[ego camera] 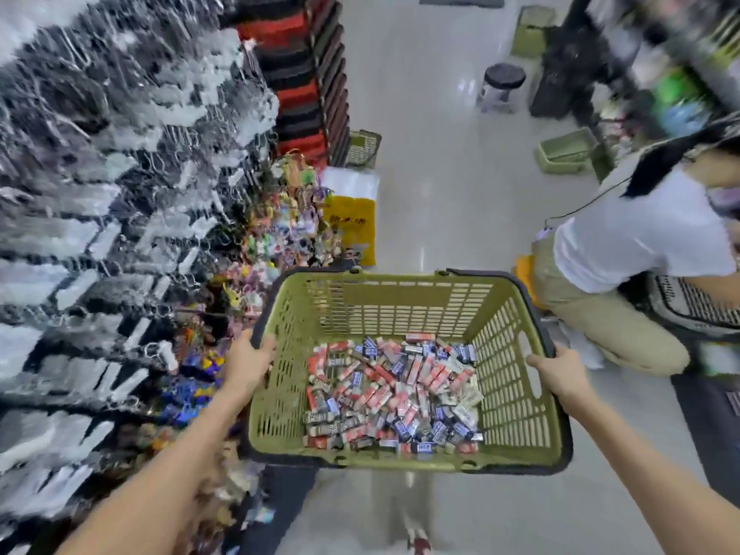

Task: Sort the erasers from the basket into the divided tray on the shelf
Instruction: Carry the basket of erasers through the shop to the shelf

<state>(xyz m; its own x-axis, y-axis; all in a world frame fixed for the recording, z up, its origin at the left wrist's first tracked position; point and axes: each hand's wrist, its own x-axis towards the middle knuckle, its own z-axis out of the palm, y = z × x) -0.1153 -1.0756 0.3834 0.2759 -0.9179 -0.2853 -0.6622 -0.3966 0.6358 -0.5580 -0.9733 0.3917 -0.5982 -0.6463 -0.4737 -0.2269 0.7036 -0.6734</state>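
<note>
Both bare hands grip an olive-green basket (pixel 404 302) held above the floor: left hand (pixel 246 364) clenched on its left rim, right hand (pixel 560 372) on its right rim. Wrapped erasers (pixel 390 394), red, blue & white, cover its bottom. Beyond, at right, another person (pixel 624 250) kneels. Divided tray not visible.

Stool (pixel 503 86), kneeling person (pixel 624 250), perhaps keychains (pixel 280 234)

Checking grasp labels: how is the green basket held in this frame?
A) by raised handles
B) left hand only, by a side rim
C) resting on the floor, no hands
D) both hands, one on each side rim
D: the left hand and the right hand each grip a side rim of the green basket, which holds the erasers.
</note>
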